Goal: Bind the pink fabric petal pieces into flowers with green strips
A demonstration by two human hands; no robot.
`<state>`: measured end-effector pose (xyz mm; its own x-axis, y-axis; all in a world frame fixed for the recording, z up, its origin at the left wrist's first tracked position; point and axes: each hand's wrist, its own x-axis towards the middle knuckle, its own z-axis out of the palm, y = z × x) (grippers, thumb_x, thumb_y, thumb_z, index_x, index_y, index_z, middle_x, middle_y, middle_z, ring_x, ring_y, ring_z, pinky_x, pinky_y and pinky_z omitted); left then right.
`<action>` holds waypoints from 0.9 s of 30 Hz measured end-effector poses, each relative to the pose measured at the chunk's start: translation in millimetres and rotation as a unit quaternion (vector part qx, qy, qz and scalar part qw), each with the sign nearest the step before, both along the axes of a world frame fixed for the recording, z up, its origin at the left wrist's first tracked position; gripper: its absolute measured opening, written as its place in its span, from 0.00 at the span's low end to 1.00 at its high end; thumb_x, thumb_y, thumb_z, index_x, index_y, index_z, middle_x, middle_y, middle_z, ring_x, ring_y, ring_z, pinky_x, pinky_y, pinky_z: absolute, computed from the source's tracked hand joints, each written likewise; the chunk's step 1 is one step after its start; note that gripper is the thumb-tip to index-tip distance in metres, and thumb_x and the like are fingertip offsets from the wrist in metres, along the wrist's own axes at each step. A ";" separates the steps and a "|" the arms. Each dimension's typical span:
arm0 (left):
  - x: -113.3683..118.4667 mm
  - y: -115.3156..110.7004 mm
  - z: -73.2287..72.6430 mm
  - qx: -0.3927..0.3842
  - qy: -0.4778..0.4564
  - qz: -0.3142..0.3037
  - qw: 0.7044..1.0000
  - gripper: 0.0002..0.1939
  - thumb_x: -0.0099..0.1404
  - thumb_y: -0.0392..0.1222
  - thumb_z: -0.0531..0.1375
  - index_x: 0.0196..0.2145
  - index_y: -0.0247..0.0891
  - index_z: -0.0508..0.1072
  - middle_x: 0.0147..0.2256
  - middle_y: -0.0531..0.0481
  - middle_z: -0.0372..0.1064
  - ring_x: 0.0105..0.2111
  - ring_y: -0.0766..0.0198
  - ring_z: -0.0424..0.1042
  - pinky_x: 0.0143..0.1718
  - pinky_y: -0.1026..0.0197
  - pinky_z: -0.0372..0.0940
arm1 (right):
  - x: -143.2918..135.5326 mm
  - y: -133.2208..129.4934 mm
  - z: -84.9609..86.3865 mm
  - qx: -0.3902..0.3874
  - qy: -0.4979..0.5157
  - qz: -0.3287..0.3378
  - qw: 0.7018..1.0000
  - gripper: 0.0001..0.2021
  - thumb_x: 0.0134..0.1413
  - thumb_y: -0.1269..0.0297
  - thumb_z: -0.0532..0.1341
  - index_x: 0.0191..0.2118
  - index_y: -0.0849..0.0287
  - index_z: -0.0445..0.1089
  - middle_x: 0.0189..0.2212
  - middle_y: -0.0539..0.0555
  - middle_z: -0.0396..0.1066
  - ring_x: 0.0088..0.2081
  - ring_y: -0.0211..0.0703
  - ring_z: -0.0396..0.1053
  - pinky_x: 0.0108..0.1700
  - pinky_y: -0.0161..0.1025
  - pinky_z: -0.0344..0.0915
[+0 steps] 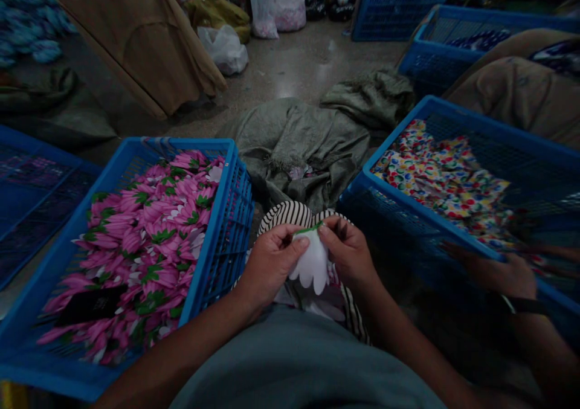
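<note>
In the head view, a white petal-shaped piece (312, 267) with a green top edge hangs between my two hands, above my lap. My left hand (276, 255) pinches its upper left corner between thumb and fingers. At the upper right corner, my right hand (347, 246) grips the same piece with thumb and forefinger. More white and pink pieces (317, 303) lie on my lap just below, over black-and-white striped cloth (285, 214). To my left, a blue crate (231, 173) holds a heap of pink flower pieces (158, 215) with green tops and a black item (93, 305).
At right, another person's hands (507, 273) reach over a blue crate (453, 218) holding colourful dotted pieces (444, 179). Grey-green sacking (299, 137) lies on the floor ahead. A brown covered board (140, 34), plastic bags (224, 49) and more crates (385, 4) stand farther back.
</note>
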<state>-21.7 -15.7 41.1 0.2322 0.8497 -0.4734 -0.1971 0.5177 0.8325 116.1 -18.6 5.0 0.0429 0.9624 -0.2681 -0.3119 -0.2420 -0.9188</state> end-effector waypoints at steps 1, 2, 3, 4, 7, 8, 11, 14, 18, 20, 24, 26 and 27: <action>-1.1 -0.1 -1.0 0.007 0.005 0.012 1.000 0.08 0.52 0.41 0.62 0.30 0.36 0.72 0.24 0.54 0.69 0.23 0.69 0.66 0.25 0.68 0.60 | -1.1 0.2 -0.1 -0.007 0.007 -0.025 1.000 0.11 0.44 0.58 0.63 0.24 0.59 0.63 0.16 0.44 0.58 0.16 0.31 0.54 0.18 0.30 0.53; -1.9 -0.2 -1.6 0.014 0.007 0.028 0.999 0.08 0.52 0.41 0.62 0.29 0.36 0.72 0.24 0.54 0.69 0.22 0.70 0.66 0.25 0.68 0.60 | -1.9 0.4 0.2 -0.009 0.008 -0.048 0.999 0.11 0.44 0.58 0.63 0.24 0.59 0.63 0.15 0.43 0.58 0.15 0.30 0.52 0.17 0.29 0.52; -2.5 -0.1 -1.9 0.022 0.006 0.045 0.999 0.07 0.52 0.42 0.62 0.29 0.36 0.72 0.24 0.54 0.69 0.23 0.70 0.66 0.25 0.68 0.61 | -2.6 0.4 0.6 -0.008 0.006 -0.060 0.998 0.11 0.44 0.58 0.63 0.24 0.59 0.63 0.15 0.43 0.57 0.15 0.30 0.51 0.17 0.29 0.51; -2.6 0.0 -2.0 0.029 0.002 0.061 0.998 0.07 0.53 0.42 0.62 0.29 0.36 0.72 0.24 0.54 0.69 0.23 0.69 0.66 0.26 0.67 0.61 | -3.0 0.4 1.1 -0.007 0.001 -0.063 0.998 0.11 0.44 0.58 0.63 0.24 0.59 0.63 0.15 0.43 0.57 0.14 0.30 0.50 0.16 0.29 0.50; -1.7 0.8 -1.2 0.036 -0.009 0.083 0.996 0.08 0.54 0.43 0.61 0.30 0.36 0.72 0.25 0.54 0.69 0.24 0.69 0.66 0.27 0.66 0.62 | -3.6 -0.4 2.6 -0.006 -0.008 -0.053 0.999 0.11 0.44 0.57 0.63 0.24 0.59 0.63 0.15 0.44 0.58 0.15 0.30 0.51 0.16 0.29 0.51; -1.1 0.9 -0.7 0.038 -0.012 0.086 0.995 0.08 0.54 0.43 0.61 0.30 0.36 0.71 0.25 0.54 0.69 0.24 0.69 0.66 0.27 0.66 0.62 | -3.9 -0.8 3.0 -0.006 -0.007 -0.052 0.999 0.11 0.44 0.57 0.63 0.24 0.59 0.63 0.16 0.44 0.59 0.15 0.30 0.52 0.16 0.30 0.51; 0.4 0.9 0.6 0.037 -0.017 0.090 0.995 0.08 0.54 0.43 0.61 0.30 0.35 0.70 0.25 0.54 0.68 0.24 0.69 0.65 0.27 0.67 0.61 | -5.9 -2.0 2.6 -0.012 0.014 -0.057 0.998 0.12 0.42 0.58 0.64 0.24 0.59 0.63 0.15 0.44 0.59 0.14 0.30 0.52 0.15 0.29 0.50; 0.2 1.3 2.1 0.018 -0.029 0.088 0.996 0.08 0.54 0.43 0.61 0.29 0.35 0.70 0.23 0.54 0.67 0.23 0.70 0.64 0.25 0.68 0.60 | -8.1 -1.3 0.8 -0.039 0.062 -0.094 0.993 0.12 0.42 0.58 0.64 0.25 0.59 0.61 0.12 0.41 0.55 0.11 0.28 0.48 0.11 0.28 0.45; -3.5 3.3 4.6 -0.031 -0.098 0.117 0.988 0.13 0.57 0.48 0.57 0.27 0.33 0.70 0.23 0.53 0.66 0.23 0.71 0.64 0.25 0.68 0.60 | -8.3 2.5 -0.2 -0.065 0.112 -0.144 0.981 0.13 0.41 0.58 0.65 0.27 0.58 0.61 0.12 0.39 0.54 0.09 0.27 0.46 0.09 0.27 0.44; -5.6 3.6 5.8 -0.048 -0.132 0.133 0.981 0.18 0.59 0.52 0.53 0.27 0.32 0.71 0.23 0.51 0.66 0.24 0.69 0.65 0.26 0.67 0.61 | -7.8 3.9 0.8 -0.071 0.124 -0.157 0.977 0.13 0.40 0.59 0.65 0.27 0.57 0.61 0.12 0.39 0.55 0.09 0.27 0.47 0.08 0.27 0.44; -6.6 0.0 7.1 -0.028 -0.143 0.134 0.980 0.18 0.58 0.52 0.54 0.29 0.32 0.72 0.25 0.49 0.67 0.26 0.68 0.65 0.28 0.67 0.61 | -7.9 4.4 3.1 -0.078 0.131 -0.168 0.974 0.14 0.38 0.59 0.66 0.27 0.57 0.60 0.10 0.38 0.54 0.08 0.27 0.47 0.08 0.27 0.45; -6.2 -2.3 5.6 -0.010 -0.143 0.120 0.982 0.12 0.57 0.46 0.58 0.31 0.33 0.72 0.28 0.49 0.67 0.28 0.68 0.66 0.30 0.67 0.61 | -8.1 4.5 3.5 -0.075 0.137 -0.174 0.972 0.14 0.37 0.60 0.66 0.26 0.57 0.59 0.10 0.38 0.54 0.08 0.26 0.46 0.08 0.26 0.44; -6.4 -2.8 4.0 -0.003 -0.145 0.114 0.983 0.09 0.56 0.43 0.59 0.33 0.34 0.73 0.29 0.50 0.68 0.29 0.68 0.66 0.31 0.67 0.61 | -8.1 4.7 3.7 -0.075 0.145 -0.174 0.971 0.14 0.37 0.60 0.66 0.26 0.58 0.59 0.09 0.38 0.54 0.07 0.26 0.46 0.08 0.26 0.43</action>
<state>-28.1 -18.5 45.2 0.1618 0.8931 -0.4198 -0.5366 0.4367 0.7221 108.0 -13.9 8.7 0.2604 0.8527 -0.4529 -0.6386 -0.1998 -0.7432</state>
